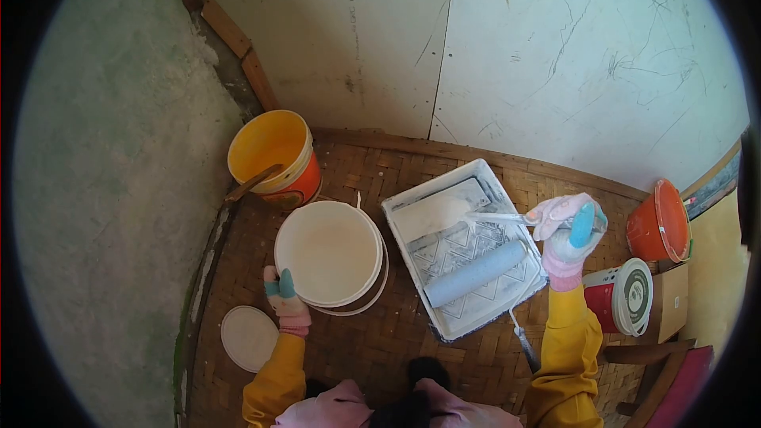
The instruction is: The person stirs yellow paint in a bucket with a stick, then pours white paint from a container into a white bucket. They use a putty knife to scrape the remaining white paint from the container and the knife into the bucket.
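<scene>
Gloved in pink and teal, my left hand (284, 295) is closed on the near left rim of a large white bucket (329, 254). My right hand (569, 226), also gloved, is closed round the handle of a ladle (503, 219), whose end is over the paint tray (437, 325). White paint (432, 214) lies at the tray's far left part. A grey-white roller (476, 273) rests across the tray's ridged part, its handle (525, 349) sticking out over the near edge.
An orange bucket (301, 181) with a wooden stick (255, 182) stands behind the white one. A round lid (249, 338) lies at the left. At the right are a red bucket (658, 226), a lidded tub (606, 301), a cardboard box (672, 301) and a chair (688, 388).
</scene>
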`<move>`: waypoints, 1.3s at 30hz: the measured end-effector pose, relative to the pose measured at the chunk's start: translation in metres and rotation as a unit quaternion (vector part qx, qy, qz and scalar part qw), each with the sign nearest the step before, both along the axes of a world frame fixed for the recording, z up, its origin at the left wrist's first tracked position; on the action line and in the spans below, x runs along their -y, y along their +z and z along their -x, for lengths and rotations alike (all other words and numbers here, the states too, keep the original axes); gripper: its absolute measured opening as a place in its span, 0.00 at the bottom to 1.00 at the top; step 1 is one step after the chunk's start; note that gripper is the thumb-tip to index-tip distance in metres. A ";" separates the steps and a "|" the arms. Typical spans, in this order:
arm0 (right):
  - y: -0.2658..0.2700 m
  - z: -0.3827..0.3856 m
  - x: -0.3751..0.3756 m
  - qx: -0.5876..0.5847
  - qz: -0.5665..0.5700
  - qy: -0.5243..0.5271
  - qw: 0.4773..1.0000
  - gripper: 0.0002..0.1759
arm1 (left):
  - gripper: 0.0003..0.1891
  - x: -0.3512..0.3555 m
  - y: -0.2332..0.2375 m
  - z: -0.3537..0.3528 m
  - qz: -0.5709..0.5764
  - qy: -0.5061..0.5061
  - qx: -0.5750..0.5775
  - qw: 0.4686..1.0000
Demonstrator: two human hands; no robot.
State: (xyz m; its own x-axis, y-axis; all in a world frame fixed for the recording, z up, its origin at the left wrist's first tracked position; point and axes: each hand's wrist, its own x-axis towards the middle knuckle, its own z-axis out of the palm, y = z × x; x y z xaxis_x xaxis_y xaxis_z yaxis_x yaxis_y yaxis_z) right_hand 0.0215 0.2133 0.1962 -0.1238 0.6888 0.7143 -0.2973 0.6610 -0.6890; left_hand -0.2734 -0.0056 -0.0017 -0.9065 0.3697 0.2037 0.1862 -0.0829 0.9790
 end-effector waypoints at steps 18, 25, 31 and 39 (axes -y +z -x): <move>0.002 -0.006 -0.002 0.008 -0.021 -0.034 0.999 0.22 | 0.10 -0.001 0.000 0.000 -0.016 0.001 0.022 1.000; 0.012 -0.025 -0.005 -0.055 -0.049 -0.250 0.966 0.13 | 0.11 -0.005 0.009 0.000 0.045 0.002 -0.027 0.999; 0.042 -0.033 -0.001 -0.317 0.149 -0.415 0.840 0.16 | 0.13 -0.023 0.045 -0.011 0.101 0.002 -0.084 0.991; 0.008 -0.083 -0.015 -0.290 0.075 -0.083 0.951 0.26 | 0.13 -0.047 0.078 -0.022 0.163 -0.007 -0.157 0.974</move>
